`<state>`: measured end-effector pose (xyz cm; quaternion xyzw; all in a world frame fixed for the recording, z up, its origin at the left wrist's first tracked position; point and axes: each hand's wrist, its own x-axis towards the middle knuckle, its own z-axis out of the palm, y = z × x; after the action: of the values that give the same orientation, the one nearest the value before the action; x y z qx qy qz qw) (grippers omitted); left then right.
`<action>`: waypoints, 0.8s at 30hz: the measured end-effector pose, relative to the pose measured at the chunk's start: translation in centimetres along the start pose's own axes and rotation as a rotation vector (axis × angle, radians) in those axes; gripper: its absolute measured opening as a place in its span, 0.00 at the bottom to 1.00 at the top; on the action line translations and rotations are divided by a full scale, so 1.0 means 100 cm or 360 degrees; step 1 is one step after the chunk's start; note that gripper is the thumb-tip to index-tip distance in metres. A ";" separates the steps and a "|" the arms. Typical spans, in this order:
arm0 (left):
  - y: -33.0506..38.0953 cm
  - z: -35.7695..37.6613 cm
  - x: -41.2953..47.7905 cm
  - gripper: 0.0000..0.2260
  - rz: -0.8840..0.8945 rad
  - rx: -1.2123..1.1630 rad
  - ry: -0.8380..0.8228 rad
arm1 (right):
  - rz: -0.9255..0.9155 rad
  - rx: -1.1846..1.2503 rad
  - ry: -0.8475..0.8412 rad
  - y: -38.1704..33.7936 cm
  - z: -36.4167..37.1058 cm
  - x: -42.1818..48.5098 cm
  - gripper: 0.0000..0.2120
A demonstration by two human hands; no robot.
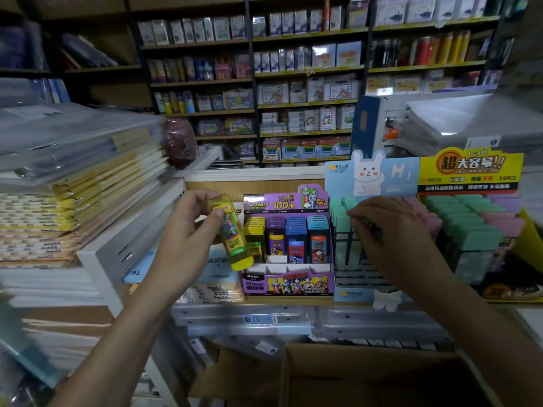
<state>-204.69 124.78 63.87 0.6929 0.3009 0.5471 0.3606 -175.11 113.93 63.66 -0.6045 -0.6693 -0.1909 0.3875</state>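
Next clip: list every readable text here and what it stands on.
"ULTRAMAN HEROES", "100根", "SUPER POWER": purple display box
"Hi": blue rabbit card
"超大容量!!", "24PCS": yellow header card
"B5": blue packet
Print on the yellow lead case in the left hand: blurred.
Far shelf-edge tags: too small.

The left hand (pixel 188 230) and right hand (pixel 390 239) are bare, as are both forearms.

A translucent yellow plastic lead case (pixel 233 232) is pinched by the left hand (pixel 188 230) beside a purple cardboard display box (pixel 289 284).
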 end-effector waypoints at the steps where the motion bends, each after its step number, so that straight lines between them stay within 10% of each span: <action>1: 0.001 0.000 0.000 0.08 -0.0016 -0.0046 0.0018 | 0.0022 -0.0001 0.0027 -0.002 0.000 0.000 0.07; 6: 0.012 0.014 -0.007 0.13 0.0029 -0.0080 -0.0063 | 0.0103 0.0347 0.0193 -0.035 -0.004 0.010 0.08; 13: 0.024 0.041 -0.024 0.16 0.0092 -0.0304 -0.0209 | 0.0358 0.1195 -0.0301 -0.094 0.008 0.036 0.11; 24: 0.014 0.015 -0.037 0.08 -0.0181 -0.0374 -0.0203 | 0.0660 0.1545 -0.0129 -0.077 0.016 0.038 0.01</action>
<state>-204.03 120.75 62.83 0.6612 0.2499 0.5121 0.4880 -182.86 116.09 67.12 -0.4821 -0.5617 0.2452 0.6261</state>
